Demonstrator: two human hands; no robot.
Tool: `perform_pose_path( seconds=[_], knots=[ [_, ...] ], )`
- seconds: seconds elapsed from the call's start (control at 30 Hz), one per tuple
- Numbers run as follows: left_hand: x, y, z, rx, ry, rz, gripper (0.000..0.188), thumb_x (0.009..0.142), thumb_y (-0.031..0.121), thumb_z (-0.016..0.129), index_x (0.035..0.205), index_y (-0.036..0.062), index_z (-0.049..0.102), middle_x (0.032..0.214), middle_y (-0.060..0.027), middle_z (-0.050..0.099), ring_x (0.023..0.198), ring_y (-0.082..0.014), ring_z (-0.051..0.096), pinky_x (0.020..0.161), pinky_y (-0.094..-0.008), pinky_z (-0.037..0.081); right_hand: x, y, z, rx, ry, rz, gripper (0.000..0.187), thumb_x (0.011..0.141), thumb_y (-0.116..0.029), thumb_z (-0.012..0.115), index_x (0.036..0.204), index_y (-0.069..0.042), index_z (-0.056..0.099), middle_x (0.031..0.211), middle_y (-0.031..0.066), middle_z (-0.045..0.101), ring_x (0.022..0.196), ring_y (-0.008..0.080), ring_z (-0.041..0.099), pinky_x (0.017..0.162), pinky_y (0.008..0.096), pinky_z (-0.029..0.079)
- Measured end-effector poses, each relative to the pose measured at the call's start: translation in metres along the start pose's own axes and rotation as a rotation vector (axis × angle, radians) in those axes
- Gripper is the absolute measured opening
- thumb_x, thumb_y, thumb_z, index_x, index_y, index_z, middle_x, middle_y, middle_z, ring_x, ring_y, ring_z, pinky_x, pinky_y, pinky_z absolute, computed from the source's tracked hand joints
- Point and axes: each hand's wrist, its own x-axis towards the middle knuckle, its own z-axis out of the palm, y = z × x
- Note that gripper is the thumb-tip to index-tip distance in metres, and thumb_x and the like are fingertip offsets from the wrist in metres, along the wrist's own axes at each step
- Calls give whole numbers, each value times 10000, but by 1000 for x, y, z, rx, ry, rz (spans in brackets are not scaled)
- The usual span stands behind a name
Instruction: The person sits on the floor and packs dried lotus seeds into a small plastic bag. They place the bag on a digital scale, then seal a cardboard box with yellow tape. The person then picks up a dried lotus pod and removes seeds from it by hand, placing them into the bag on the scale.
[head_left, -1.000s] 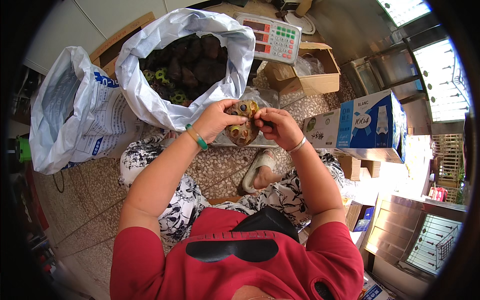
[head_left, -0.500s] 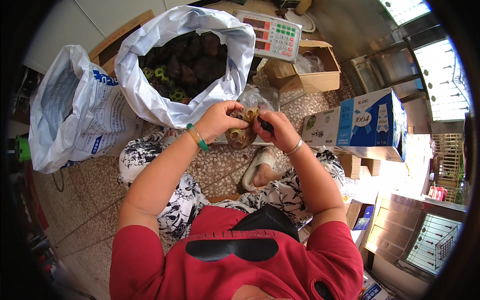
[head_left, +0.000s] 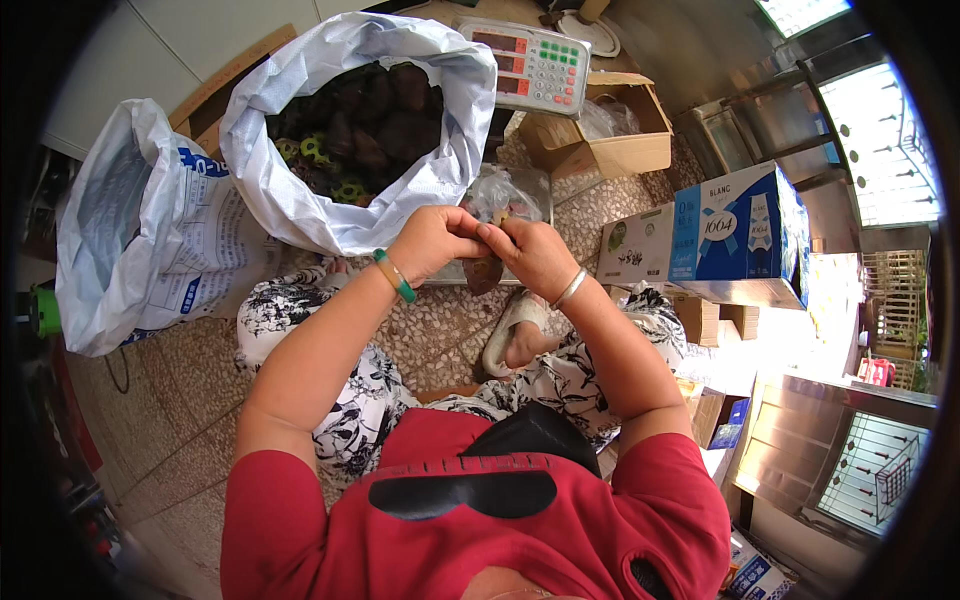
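Observation:
In front of me, my left hand (head_left: 432, 242) and my right hand (head_left: 535, 258) meet, fingertips pressed together. Between them they pinch a brown piece (head_left: 482, 276), whose lower end sticks out below the fingers. Most of it is hidden, so its kind is unclear. Just beyond my left hand stands a white woven sack (head_left: 345, 232) with its rim rolled out. Inside lie dark brown lumps (head_left: 385, 115) and several green, ring-shaped pieces (head_left: 316, 150). Past my fingers, a clear plastic bag (head_left: 500, 192) rests on a metal tray (head_left: 543, 190).
A second white sack (head_left: 190, 240) stands at the left. Behind the tray are a weighing scale's keypad panel (head_left: 535, 68) and an open cardboard box (head_left: 610, 150). A blue and white carton (head_left: 735, 230) stands at the right. My slippered foot (head_left: 522, 335) is below my hands.
My hands have come closer together, and my right fingers now cover the brown piece's yellowish ringed openings. The dark thing earlier seen at my right fingers is hidden. The view has shifted slightly.

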Motion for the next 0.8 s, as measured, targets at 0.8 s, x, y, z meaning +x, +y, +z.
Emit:
perform_pose_path(
  seconds=[0.8],
  knots=[
    [-14,-28,-14,581,-227,-193,287,632,86,747,862,-3,600,783,-86,637,726,-167,601,676,-280,479,121,231,101,1264,340,1027,235,831,-28,482,1060,-80,492,1013,67,479,990,290,455,741,461,486]
  ],
)
